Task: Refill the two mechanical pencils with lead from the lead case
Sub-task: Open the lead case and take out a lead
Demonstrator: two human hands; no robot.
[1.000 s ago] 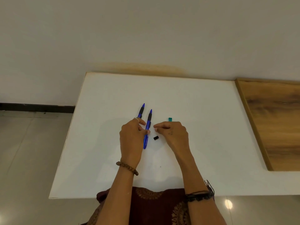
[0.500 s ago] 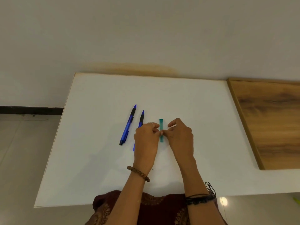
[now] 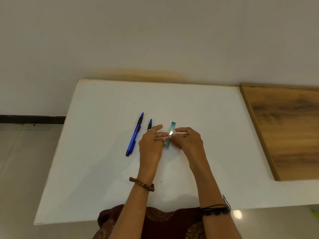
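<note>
Two blue mechanical pencils lie side by side on the white table [image 3: 103,169], tips pointing away from me. The left pencil [image 3: 135,135] is fully in view. The second pencil [image 3: 149,124] shows only its tip and black grip; my left hand [image 3: 151,145] covers the rest. A slim teal lead case [image 3: 171,133] sits between my hands, held just above the table. Fingertips of my left hand pinch its left side and those of my right hand [image 3: 188,140] pinch its right side. The case's lower end is hidden between my fingers.
A wooden tabletop [image 3: 290,128] adjoins the white table on the right. A pale wall rises directly behind the table's far edge. Tiled floor lies to the left. My lap, in dark patterned cloth, is at the near edge.
My left hand left the second pencil and joined my right hand on the lead case. The small black cap seen a second ago is out of sight now. The case now catches light.
</note>
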